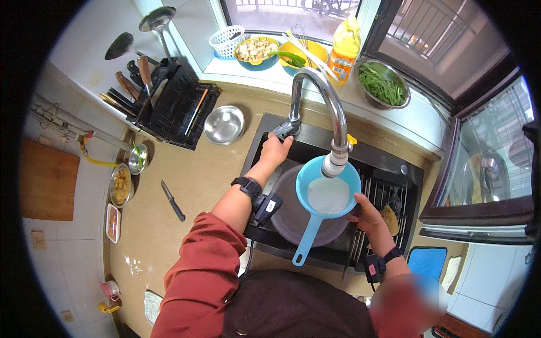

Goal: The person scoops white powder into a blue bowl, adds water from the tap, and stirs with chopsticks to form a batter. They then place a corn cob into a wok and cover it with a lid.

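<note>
My left hand [277, 150] is on the lever of the chrome faucet [321, 80], at the back left of the black sink [270, 122]. Under the spout, my right hand [367, 213] grips the right rim of a light blue plastic ladle [310, 238], whose long handle points towards me. Something whitish shows in the ladle's bowl; whether it is water or foam I cannot tell. Below the ladle, a large round basin [285, 211] sits in the sink. To the right of it is a metal rack [367, 186] with a tan scrubber [389, 219].
Left of the sink stand a steel bowl [224, 125] and a black knife-and-utensil rack [169, 114]. A knife [173, 200] lies on the counter [160, 236]. Bowls of vegetables, including green beans [382, 84], and a yellow bottle [344, 50] line the sill. An open window sash [486, 169] juts in at right.
</note>
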Action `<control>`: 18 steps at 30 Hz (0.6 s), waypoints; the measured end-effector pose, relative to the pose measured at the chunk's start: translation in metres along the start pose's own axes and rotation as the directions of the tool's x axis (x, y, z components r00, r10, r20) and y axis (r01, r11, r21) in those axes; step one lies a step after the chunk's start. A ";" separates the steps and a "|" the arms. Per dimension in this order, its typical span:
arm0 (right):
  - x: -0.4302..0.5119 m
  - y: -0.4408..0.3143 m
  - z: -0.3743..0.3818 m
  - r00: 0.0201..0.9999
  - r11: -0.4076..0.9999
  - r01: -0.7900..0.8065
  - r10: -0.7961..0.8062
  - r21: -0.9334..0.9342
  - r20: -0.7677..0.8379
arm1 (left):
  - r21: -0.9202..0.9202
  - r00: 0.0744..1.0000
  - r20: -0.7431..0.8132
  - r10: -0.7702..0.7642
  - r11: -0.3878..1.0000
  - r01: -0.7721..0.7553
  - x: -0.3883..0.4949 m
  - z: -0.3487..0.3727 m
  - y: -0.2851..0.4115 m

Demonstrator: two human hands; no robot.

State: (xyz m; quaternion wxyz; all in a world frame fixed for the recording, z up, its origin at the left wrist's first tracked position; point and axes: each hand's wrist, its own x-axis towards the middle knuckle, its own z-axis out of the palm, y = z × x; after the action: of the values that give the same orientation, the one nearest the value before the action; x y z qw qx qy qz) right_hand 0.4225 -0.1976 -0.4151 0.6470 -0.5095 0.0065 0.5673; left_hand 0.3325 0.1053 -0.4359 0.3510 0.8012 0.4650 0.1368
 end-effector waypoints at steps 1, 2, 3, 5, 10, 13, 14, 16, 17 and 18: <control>0.005 0.000 -0.001 1.000 1.000 0.002 -0.002 0.007 0.012 | 0.042 0.998 0.054 0.011 0.999 -0.014 0.004 0.002 0.000; 0.010 0.001 -0.002 1.000 1.000 -0.026 0.026 0.000 -0.007 | 0.035 0.997 0.079 -0.005 0.999 0.002 0.007 0.003 -0.002; 0.015 0.000 -0.003 0.999 0.999 -0.038 0.038 0.002 0.008 | 0.017 0.992 0.122 -0.018 1.000 0.016 0.008 0.001 -0.005; 0.023 0.000 -0.007 0.998 0.998 -0.055 0.054 0.008 0.030 | -0.043 0.975 0.219 -0.039 0.998 0.050 0.008 -0.005 -0.014; 0.030 0.001 -0.009 0.995 0.998 -0.045 0.042 0.033 0.096 | -0.215 0.960 0.277 0.030 0.976 0.031 0.006 -0.013 -0.032; 0.028 0.004 -0.007 0.996 0.999 -0.044 0.041 0.026 0.083 | -0.279 0.957 0.288 -0.020 0.954 0.104 0.004 -0.011 -0.032; 0.028 0.004 -0.006 0.996 0.998 -0.049 0.046 0.027 0.081 | -0.267 0.949 0.314 -0.019 0.958 0.107 0.004 -0.012 -0.030; 0.029 0.006 -0.006 0.994 0.999 -0.041 0.037 0.034 0.104 | -0.329 0.954 0.295 -0.052 0.932 0.153 -0.002 -0.014 -0.026; 0.031 0.007 -0.006 0.996 0.998 -0.053 0.049 0.040 0.078 | -0.364 0.957 0.281 -0.072 0.914 0.176 -0.006 -0.016 -0.024; 0.033 0.008 -0.006 0.996 0.998 -0.049 0.045 0.050 0.077 | -0.407 0.954 0.288 -0.084 0.891 0.201 -0.010 -0.017 -0.021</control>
State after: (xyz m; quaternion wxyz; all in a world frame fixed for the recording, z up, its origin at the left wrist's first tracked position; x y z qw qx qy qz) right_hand 0.4317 -0.1790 -0.4421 0.6462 -0.4702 0.0088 0.6010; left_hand 0.3041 0.1112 -0.4369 0.5873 0.6778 0.4302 0.1027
